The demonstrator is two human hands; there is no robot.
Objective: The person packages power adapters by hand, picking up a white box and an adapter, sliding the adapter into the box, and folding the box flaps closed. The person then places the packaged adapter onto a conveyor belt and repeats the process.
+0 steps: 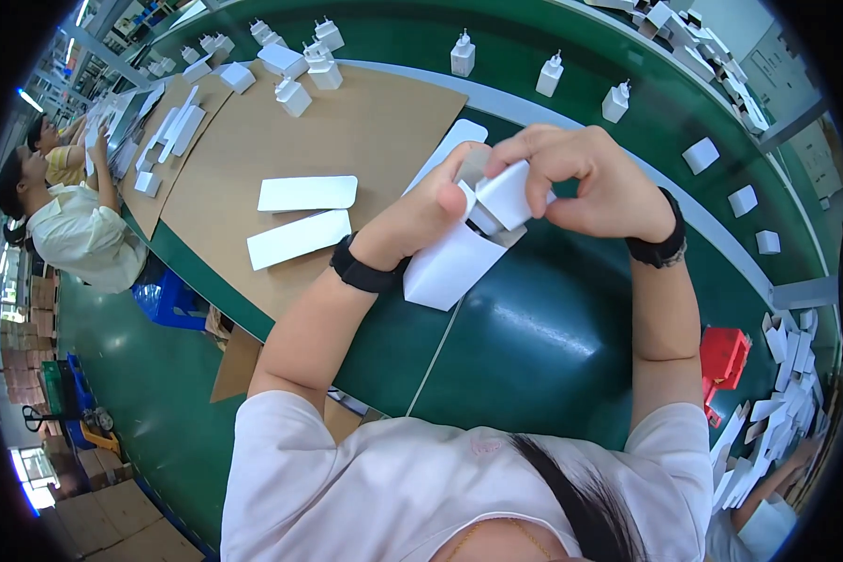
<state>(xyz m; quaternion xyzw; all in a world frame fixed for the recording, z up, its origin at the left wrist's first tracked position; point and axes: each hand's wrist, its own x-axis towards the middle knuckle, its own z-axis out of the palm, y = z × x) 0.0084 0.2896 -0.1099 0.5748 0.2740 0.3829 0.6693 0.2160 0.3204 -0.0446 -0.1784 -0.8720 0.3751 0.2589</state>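
Holds a white, open-ended rectangular cardboard box (452, 267) aslant in the left hand (423, 208), with fingers wrapped around the upper end. Pinches a smooth white block (506, 195) at the box's mouth between curled fingers of the right hand (595, 180), with forearm (665, 309) nearly upright. Holds both over the glossy green table (543, 375).

Lots going on around the edges of this bench, mostly cartons and coworkers.
Over on the left there's a coworker in a pale shirt (89, 239) right by a blue plastic seat (170, 302), with another in a yellow top (66, 161) just past them. Shiny green floor (150, 370) below, stacks of brown cartons (39, 328) along the far left, and more big cartons (112, 526) at the lower left near a bright window (31, 478). Some red plastic thing (724, 358) sits off to the right, can't tell what exactly.
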